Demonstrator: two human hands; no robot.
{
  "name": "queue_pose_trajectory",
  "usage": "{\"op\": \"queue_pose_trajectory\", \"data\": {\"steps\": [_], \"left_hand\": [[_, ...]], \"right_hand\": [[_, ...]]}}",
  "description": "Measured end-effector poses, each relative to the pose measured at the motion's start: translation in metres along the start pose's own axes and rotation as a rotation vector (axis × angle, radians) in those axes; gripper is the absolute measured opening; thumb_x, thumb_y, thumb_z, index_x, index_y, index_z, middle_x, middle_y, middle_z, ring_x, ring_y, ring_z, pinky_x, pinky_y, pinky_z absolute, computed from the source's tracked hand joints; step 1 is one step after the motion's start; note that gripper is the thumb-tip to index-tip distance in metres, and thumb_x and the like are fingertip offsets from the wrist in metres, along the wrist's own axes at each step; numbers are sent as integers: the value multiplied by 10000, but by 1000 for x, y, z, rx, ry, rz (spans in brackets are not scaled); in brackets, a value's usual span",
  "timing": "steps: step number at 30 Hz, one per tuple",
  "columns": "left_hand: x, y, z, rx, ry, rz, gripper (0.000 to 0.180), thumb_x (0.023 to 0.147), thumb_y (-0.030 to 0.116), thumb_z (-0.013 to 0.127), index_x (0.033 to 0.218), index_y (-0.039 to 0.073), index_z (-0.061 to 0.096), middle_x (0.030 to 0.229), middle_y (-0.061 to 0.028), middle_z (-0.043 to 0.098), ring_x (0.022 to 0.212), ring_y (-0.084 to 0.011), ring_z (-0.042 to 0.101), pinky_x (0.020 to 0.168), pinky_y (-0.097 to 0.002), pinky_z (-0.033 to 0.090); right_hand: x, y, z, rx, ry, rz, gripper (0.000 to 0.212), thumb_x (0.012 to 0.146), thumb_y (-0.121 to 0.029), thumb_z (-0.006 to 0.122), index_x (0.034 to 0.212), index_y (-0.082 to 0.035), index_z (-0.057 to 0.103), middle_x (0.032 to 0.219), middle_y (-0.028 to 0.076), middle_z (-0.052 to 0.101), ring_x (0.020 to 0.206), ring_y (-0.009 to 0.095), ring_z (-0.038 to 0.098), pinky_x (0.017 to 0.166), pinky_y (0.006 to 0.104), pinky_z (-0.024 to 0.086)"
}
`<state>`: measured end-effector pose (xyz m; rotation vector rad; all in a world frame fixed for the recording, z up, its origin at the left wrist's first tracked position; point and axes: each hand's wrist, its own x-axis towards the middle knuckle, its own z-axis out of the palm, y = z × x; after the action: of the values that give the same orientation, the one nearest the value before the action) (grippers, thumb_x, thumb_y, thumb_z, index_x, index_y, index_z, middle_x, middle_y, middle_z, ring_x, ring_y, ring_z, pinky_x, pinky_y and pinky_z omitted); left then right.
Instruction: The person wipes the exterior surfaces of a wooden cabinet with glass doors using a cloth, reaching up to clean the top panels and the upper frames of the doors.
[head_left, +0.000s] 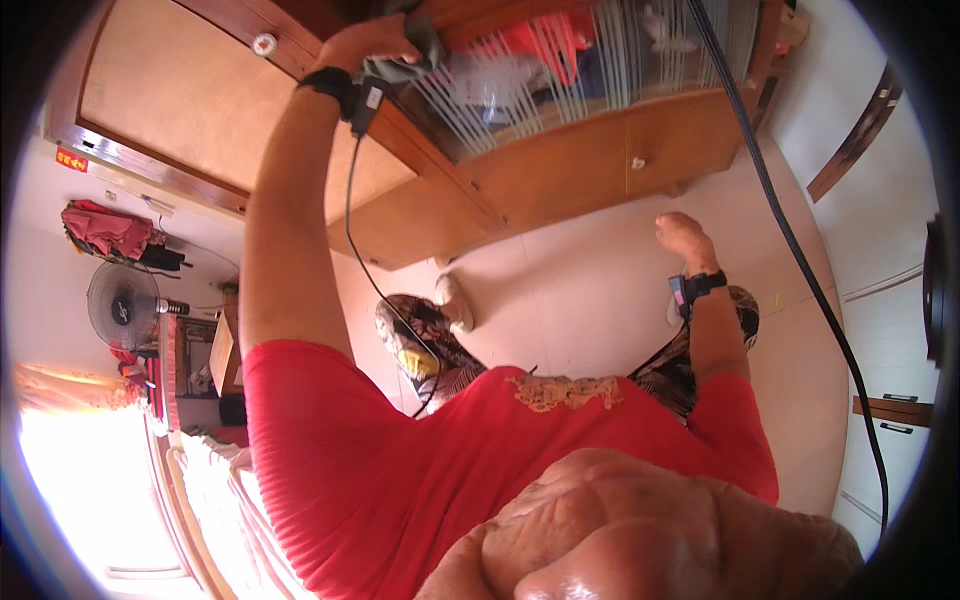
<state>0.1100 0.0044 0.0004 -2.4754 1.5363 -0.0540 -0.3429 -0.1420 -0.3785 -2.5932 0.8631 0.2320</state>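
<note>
Left hand (368, 42) grips a crumpled grey-green cloth (428, 42) at a brown wooden cabinet (570, 160); the right hand (685, 238) hangs apart, loosely closed.

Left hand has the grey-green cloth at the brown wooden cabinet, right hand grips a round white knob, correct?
The right hand isn't gripping the nearest round white knob: the head view shows them apart, the hand over pale floor tiles. The left hand has the grey-green cloth.

Extends the left hand (368, 44) far ahead of the torso (470, 450) with a nearly straight arm (288, 210); holds the right hand (686, 238) nearer the torso with curled fingers (668, 230).
</note>
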Motion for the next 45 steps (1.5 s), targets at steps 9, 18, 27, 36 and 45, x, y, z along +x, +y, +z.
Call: {"op": "queue_pose_trajectory", "data": {"steps": [9, 18, 27, 36, 45], "left_hand": [[-44, 13, 25, 173, 415, 124, 772, 860, 451, 640, 1419, 2, 352, 1250, -305, 536, 1132, -442, 556, 948, -462, 486], [-64, 1, 15, 403, 240, 9, 648, 876, 421, 636, 1326, 3, 430, 1124, -252, 624, 1000, -407, 638, 876, -477, 509], [-62, -1, 49, 221, 689, 66, 587, 850, 320, 682, 1332, 68, 459, 1360, -205, 507, 1240, -372, 503, 954, -471, 465], [-120, -9, 91, 512, 786, 13, 378, 926, 170, 491, 1296, 111, 540, 1583, -150, 191, 1452, -321, 222, 1077, -524, 332], [-162, -67, 69, 394, 916, -354, 390, 893, 211, 523, 1258, 74, 515, 1598, -152, 141, 1478, -353, 108, 1031, -727, 218]], "right_hand": [[-8, -11, -14, 7, -23, 41, 349, 885, -205, 573, 1189, -40, 622, 1287, 158, 588, 1221, 308, 535, 1038, 383, 429], [-8, -20, -12, 17, 78, -36, 215, 857, -145, 543, 980, -9, 657, 1106, 178, 659, 1098, 347, 598, 949, 423, 470], [0, -29, -22, -12, 37, -46, 333, 865, -182, 557, 1145, -25, 644, 1244, 173, 609, 1196, 307, 551, 1022, 379, 434], [-9, -53, -39, 11, -14, -10, 391, 886, -222, 545, 1229, -44, 606, 1280, 154, 596, 1216, 318, 538, 1037, 376, 422], [-3, -58, -32, -31, -31, -24, 381, 872, -236, 570, 1197, -44, 622, 1259, 167, 604, 1186, 317, 559, 1000, 394, 450]]}}
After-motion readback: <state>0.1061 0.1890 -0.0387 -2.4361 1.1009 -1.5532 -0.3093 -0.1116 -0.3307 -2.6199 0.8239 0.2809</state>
